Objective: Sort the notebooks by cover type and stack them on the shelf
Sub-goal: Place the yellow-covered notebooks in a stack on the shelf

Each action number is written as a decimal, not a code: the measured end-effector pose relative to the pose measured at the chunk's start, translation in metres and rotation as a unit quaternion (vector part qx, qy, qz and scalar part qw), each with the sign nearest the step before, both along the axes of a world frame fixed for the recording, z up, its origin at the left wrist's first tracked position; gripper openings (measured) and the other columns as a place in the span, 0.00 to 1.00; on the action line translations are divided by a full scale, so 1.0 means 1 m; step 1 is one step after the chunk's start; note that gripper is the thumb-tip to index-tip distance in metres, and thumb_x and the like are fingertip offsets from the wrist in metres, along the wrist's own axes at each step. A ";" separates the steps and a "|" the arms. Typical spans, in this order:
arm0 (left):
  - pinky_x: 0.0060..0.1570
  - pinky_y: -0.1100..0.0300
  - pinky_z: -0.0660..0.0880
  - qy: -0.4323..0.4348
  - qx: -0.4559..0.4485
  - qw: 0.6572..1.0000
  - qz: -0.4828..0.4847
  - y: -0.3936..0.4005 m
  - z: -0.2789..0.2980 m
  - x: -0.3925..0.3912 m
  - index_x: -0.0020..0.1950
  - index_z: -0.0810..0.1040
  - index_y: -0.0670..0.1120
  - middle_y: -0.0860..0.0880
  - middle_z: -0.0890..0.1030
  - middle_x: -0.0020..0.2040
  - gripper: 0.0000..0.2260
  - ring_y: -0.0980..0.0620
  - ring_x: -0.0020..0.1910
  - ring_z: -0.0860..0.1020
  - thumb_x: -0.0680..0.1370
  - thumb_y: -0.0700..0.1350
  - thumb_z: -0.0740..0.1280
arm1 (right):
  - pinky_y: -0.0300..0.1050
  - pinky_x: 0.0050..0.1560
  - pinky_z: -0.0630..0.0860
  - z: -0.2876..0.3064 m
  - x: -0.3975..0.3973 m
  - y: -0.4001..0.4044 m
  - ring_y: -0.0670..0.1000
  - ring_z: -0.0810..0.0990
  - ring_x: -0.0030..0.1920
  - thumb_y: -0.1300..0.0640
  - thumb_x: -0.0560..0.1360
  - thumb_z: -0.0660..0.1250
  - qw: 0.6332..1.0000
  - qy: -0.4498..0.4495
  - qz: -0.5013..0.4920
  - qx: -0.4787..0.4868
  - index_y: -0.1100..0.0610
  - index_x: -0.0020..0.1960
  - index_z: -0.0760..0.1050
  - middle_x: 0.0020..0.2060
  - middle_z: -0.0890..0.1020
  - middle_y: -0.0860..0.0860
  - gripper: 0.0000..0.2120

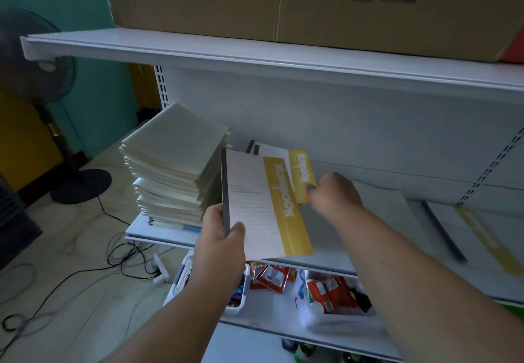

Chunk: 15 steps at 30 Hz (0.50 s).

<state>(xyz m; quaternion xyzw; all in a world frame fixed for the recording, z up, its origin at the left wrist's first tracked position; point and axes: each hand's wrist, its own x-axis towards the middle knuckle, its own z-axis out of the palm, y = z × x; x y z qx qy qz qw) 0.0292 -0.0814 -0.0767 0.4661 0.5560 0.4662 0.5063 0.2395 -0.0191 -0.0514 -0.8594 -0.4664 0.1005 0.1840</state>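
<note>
The left hand (pixel 219 238) grips the lower left corner of a white notebook with a yellow band (pixel 263 204), thumb on the lined cover and fingers behind its dark spine, holding it tilted above the middle shelf (pixel 326 269). The right hand (pixel 334 192) pinches the near end of a second yellow-banded notebook (pixel 303 175), which lies further back and is partly covered by the first. Under and to the right of both lies a pale sheet or cover, blurred, flat on the shelf. Just left of the held notebook rises a tall stack of cream notebooks (pixel 173 161), its edges uneven, almost touching the notebook's spine and filling the shelf's left end. At the far right, another yellow-banded notebook (pixel 482 238) lies on the same shelf, well apart from the hands. Below, on the lower shelf, red snack packets (pixel 329 291) sit near a white basket (pixel 181 280) behind the left forearm. Above, a cardboard box (pixel 283 0) rests on the top shelf (pixel 198 51). To the left stands a fan (pixel 37 59) on the floor, with black cables (pixel 85 272) trailing across it.
</note>
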 end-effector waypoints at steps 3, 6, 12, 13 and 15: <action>0.34 0.52 0.79 0.026 0.056 0.998 0.030 -0.001 0.012 -0.003 0.54 0.71 0.59 0.55 0.84 0.46 0.13 0.50 0.43 0.83 0.81 0.40 0.62 | 0.42 0.39 0.64 -0.003 0.012 -0.005 0.59 0.72 0.39 0.53 0.77 0.65 0.995 0.070 -0.027 0.060 0.57 0.35 0.67 0.32 0.71 0.55 0.15; 0.32 0.53 0.77 0.052 0.089 0.992 0.075 0.001 0.023 -0.008 0.57 0.67 0.60 0.56 0.82 0.46 0.12 0.50 0.40 0.81 0.82 0.41 0.60 | 0.46 0.37 0.67 -0.003 0.013 -0.011 0.56 0.75 0.35 0.54 0.73 0.66 0.940 0.251 -0.093 0.212 0.57 0.34 0.69 0.32 0.75 0.55 0.12; 0.45 0.46 0.79 0.079 0.127 0.981 0.127 0.002 0.027 -0.020 0.61 0.66 0.61 0.58 0.82 0.48 0.14 0.51 0.46 0.82 0.83 0.42 0.59 | 0.35 0.19 0.61 0.000 -0.001 -0.034 0.49 0.66 0.26 0.61 0.81 0.63 0.801 0.516 -0.093 0.289 0.55 0.42 0.69 0.33 0.73 0.53 0.09; 0.45 0.45 0.80 0.077 0.125 0.980 0.131 0.002 0.028 -0.020 0.60 0.66 0.62 0.58 0.82 0.48 0.14 0.50 0.46 0.82 0.82 0.42 0.59 | 0.36 0.19 0.61 -0.003 -0.004 -0.035 0.49 0.66 0.26 0.60 0.81 0.63 0.792 0.521 -0.101 0.301 0.55 0.43 0.69 0.34 0.73 0.53 0.09; 0.46 0.44 0.80 0.075 0.121 0.979 0.147 0.003 0.028 -0.023 0.61 0.66 0.61 0.58 0.82 0.49 0.14 0.50 0.46 0.82 0.82 0.42 0.59 | 0.38 0.22 0.63 -0.006 -0.006 -0.037 0.49 0.67 0.27 0.59 0.81 0.63 0.797 0.499 -0.133 0.315 0.54 0.45 0.70 0.35 0.74 0.55 0.07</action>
